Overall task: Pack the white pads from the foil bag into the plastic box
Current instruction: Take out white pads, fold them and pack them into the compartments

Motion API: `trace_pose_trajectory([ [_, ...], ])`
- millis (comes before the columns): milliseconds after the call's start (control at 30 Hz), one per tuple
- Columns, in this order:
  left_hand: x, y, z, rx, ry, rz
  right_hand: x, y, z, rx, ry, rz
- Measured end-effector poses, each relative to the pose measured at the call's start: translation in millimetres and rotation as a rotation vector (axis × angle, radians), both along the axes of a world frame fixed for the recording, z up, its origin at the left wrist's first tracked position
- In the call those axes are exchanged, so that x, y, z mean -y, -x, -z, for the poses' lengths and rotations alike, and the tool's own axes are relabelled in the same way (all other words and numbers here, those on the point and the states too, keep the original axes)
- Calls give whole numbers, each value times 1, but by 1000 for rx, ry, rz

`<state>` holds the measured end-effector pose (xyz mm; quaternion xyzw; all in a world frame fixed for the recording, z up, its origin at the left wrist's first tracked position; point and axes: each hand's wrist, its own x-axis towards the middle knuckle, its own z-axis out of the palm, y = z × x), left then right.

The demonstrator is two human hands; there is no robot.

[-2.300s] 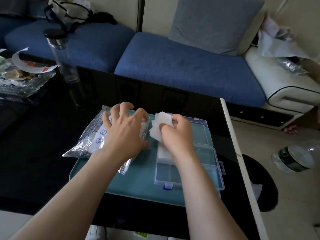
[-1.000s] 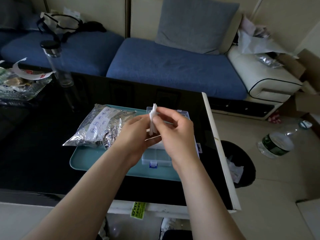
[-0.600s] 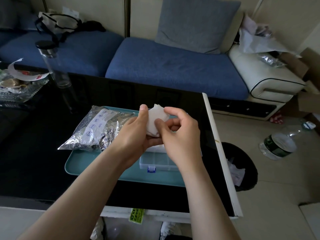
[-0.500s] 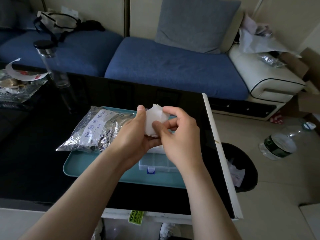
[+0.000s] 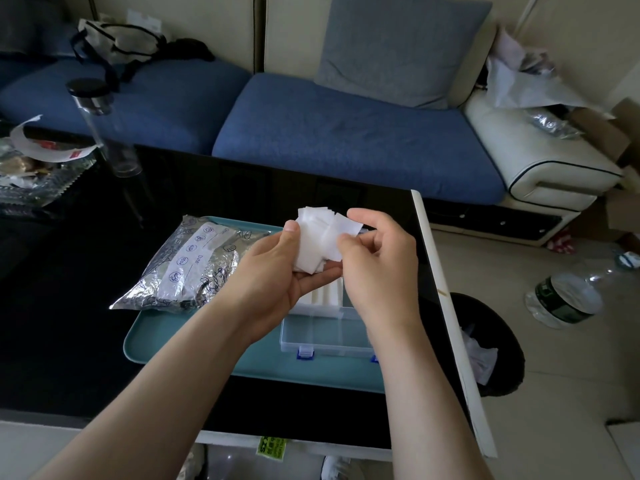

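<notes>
Glossy black tabletop (image 5: 69, 306). On it, flat teal tray (image 5: 194, 344) with rounded corners. Clear plastic box (image 5: 325, 336) on tray's right half, blue latches on near wall. Packed pads (image 5: 327, 294) stand on edge in compartment just below hands. Above box: left hand (image 5: 273, 271) cups fanned stack of thin square white pads (image 5: 318, 240), thumb against its left edge. Right hand (image 5: 381, 268) pinches stack's right side. Crinkled foil bag (image 5: 194, 268) lies left of hands, on tray's far-left corner. Beyond: clear cylindrical bottle (image 5: 104, 133), blue fabric sofa (image 5: 346, 133).
</notes>
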<state>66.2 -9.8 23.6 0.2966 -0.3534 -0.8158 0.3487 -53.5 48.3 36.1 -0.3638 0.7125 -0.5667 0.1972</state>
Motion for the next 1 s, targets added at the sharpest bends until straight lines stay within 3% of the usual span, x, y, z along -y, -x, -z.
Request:
trace_pose_trajectory([
  [300, 11, 1, 6, 40, 6, -11, 7, 2, 10, -95, -17, 23],
  [567, 19, 6, 12, 70, 52, 6, 12, 6, 7, -11, 3, -121],
  [833, 16, 11, 9, 86, 79, 2, 20, 3, 17, -388, -39, -50],
  [1000, 18, 12, 13, 222, 189, 5, 21, 0, 18, -437, -74, -65],
])
